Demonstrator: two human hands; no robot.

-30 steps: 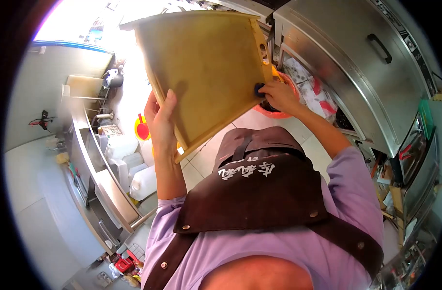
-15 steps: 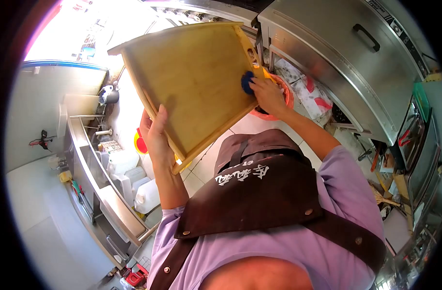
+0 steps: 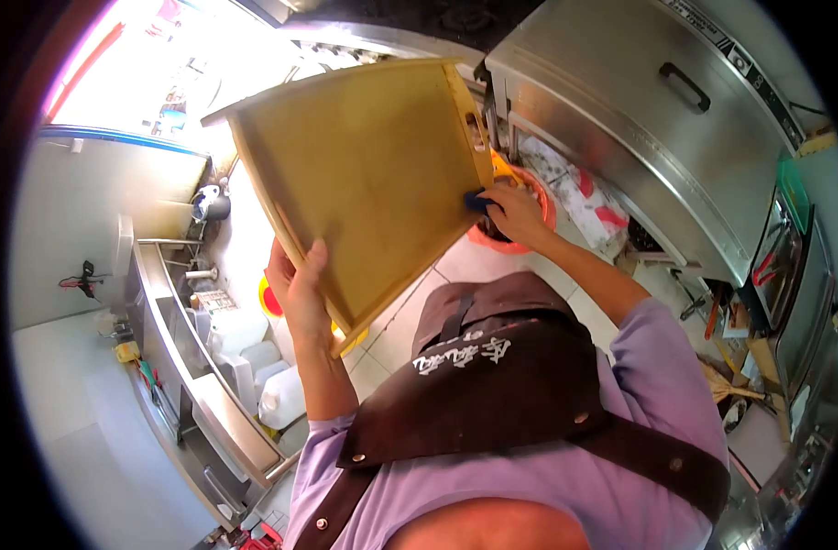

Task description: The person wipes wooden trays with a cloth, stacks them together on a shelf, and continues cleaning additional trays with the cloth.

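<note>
A yellowish wooden tray [image 3: 373,174] with a raised rim and a cut-out handle slot is held tilted up in front of me. My left hand [image 3: 301,284] grips its lower left side, thumb over the rim and the other fingers mostly hidden behind. At the tray's lower right corner, my right hand [image 3: 518,216] is closed on a dark blue scrubbing pad [image 3: 477,202]. The pad presses against the inner edge there, partly covered by my fingers.
Behind the tray's right side stands an orange-red basket [image 3: 549,206] on the tiled floor. A stainless steel appliance [image 3: 620,101] with a black handle fills the upper right. On the left, white plastic jugs [image 3: 281,399] sit by a steel counter frame [image 3: 208,394].
My right hand has slid the blue pad down along the tray's right side to the corner. The tray sits slightly lower in view, still in my left hand.
</note>
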